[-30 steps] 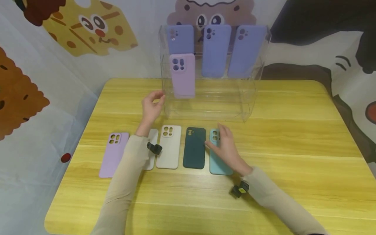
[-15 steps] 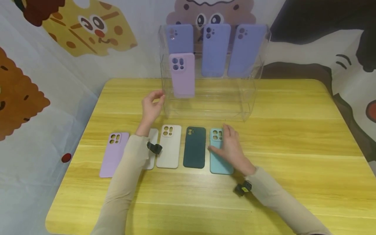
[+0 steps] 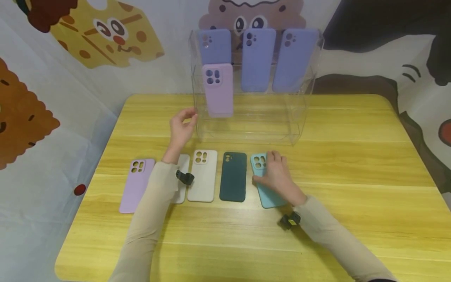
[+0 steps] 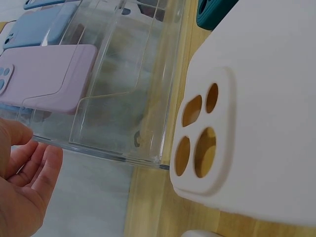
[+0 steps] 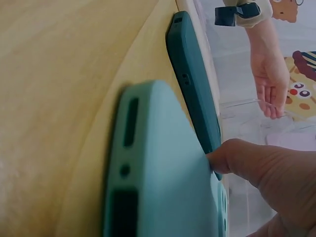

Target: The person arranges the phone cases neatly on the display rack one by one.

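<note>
My right hand (image 3: 278, 174) grips a turquoise phone case (image 3: 269, 197) on the table, thumb at its left edge and fingers across its upper right. The case lies turned, its camera end toward the upper left. In the right wrist view its thick edge (image 5: 129, 163) is close to the camera, with the thumb (image 5: 242, 160) at its far side. My left hand (image 3: 181, 127) holds the left edge of a clear tiered display stand (image 3: 267, 129), thumb and fingers meeting at the panel; the left wrist view shows the fingers (image 4: 47, 170) just outside it.
A dark green case (image 3: 233, 178), a cream case (image 3: 202, 178), a whitish case (image 3: 182, 192) partly under the left wrist, and a lilac case (image 3: 135, 190) lie in a row. On the stand, blue-violet cases (image 3: 258, 60) fill the top tier; a pink-lilac case (image 3: 220, 96) stands below.
The right hand has shifted slightly right and closed onto the turquoise case, which has turned so its lower end swings right. The left hand stays at the stand.
</note>
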Action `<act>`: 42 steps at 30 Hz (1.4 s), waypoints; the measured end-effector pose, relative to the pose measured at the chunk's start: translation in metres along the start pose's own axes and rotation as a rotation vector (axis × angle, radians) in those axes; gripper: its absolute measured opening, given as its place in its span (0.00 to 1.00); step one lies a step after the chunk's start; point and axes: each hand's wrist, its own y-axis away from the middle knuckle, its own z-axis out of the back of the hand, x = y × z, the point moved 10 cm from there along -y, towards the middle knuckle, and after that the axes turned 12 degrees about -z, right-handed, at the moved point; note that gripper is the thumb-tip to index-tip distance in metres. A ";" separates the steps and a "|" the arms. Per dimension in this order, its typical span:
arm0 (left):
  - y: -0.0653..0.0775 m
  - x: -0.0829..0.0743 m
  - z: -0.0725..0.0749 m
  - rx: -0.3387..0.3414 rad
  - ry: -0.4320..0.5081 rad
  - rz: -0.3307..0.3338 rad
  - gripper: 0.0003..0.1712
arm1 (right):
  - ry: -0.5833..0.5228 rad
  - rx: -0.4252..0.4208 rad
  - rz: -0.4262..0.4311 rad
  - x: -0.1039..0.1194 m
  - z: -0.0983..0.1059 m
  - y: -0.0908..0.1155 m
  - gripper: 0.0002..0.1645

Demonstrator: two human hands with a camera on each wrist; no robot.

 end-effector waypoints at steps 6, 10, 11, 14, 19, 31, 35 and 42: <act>0.001 -0.003 0.001 0.003 0.011 0.004 0.11 | -0.040 0.022 -0.016 -0.003 0.001 0.001 0.56; 0.001 -0.002 0.000 0.003 0.015 -0.002 0.11 | -0.065 0.026 -0.011 -0.004 0.002 0.002 0.58; 0.000 -0.002 0.000 0.005 0.014 -0.006 0.11 | -0.067 0.026 -0.010 -0.004 0.003 0.003 0.58; 0.001 -0.002 0.001 0.005 0.012 -0.008 0.11 | -0.079 0.019 -0.010 -0.006 0.007 0.003 0.61; 0.001 -0.001 0.000 0.005 0.017 0.004 0.11 | -0.110 -0.018 0.014 -0.003 0.021 0.003 0.61; 0.000 0.013 -0.001 0.004 0.028 0.035 0.12 | -0.236 -0.165 0.111 0.015 0.069 0.001 0.60; -0.001 0.034 -0.004 -0.005 0.031 0.026 0.11 | -0.284 -0.219 0.153 0.022 0.085 -0.004 0.58; -0.001 0.044 -0.005 -0.009 0.037 0.020 0.11 | -0.362 -0.336 0.229 0.033 0.108 -0.012 0.56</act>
